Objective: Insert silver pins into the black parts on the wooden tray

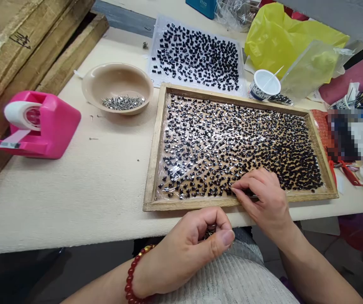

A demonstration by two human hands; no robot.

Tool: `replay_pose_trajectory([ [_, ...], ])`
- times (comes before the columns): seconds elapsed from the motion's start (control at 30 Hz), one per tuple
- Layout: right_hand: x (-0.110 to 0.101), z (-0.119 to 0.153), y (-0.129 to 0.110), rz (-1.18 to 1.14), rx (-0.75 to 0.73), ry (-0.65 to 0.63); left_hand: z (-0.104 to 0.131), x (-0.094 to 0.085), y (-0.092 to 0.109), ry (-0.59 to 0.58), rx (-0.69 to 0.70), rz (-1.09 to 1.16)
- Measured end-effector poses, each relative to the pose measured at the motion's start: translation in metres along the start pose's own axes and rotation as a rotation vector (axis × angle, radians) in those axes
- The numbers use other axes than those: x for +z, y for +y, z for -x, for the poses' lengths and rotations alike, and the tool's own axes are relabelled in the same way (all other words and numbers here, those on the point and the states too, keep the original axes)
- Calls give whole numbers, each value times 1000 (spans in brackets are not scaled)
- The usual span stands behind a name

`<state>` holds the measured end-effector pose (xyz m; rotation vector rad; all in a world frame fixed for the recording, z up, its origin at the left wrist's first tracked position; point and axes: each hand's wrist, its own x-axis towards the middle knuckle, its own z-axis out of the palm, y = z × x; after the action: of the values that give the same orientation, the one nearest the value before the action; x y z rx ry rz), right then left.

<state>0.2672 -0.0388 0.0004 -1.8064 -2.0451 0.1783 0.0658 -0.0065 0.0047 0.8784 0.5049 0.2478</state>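
Observation:
My left hand (197, 249), with a red bead bracelet at the wrist, is curled round a small heap of metal pins (210, 231) in front of the tray. Over the near side of the wooden-framed tray (151, 169), my right hand (264, 196) has thumb and forefinger pinched together. Its fingertips meet at the small black pieces; whatever they pinch is too small to make out. Rows of these black pieces (197, 139), many with shiny tops, cover the tray's clear film. A beige bowl (105, 78) at the upper left holds more metal pins (123, 102).
A pink tape dispenser (58, 126) stands at the left, near stacked wooden frames (42, 50). Behind the tray lies a white sheet (153, 55) of black pieces. To its right are a paper cup (260, 84), a yellow bag (279, 38) and red-handled pliers (349, 173).

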Motion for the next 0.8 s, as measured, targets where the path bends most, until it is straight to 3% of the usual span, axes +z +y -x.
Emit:
replay_pose_trajectory([
  [0.23,-12,4,-4,-113,-1,23,-6,-1,-5,54,20,172],
  [0.43,-28,12,-23,-545,-116,-168,-6,0,-5,75,36,172],
  [0.7,-26,13,-27,-610,-151,-135,-8,1,-3,21,-7,135],
  [0.8,-23,11,-18,-537,-109,-27,-6,2,-2,67,13,91],
])
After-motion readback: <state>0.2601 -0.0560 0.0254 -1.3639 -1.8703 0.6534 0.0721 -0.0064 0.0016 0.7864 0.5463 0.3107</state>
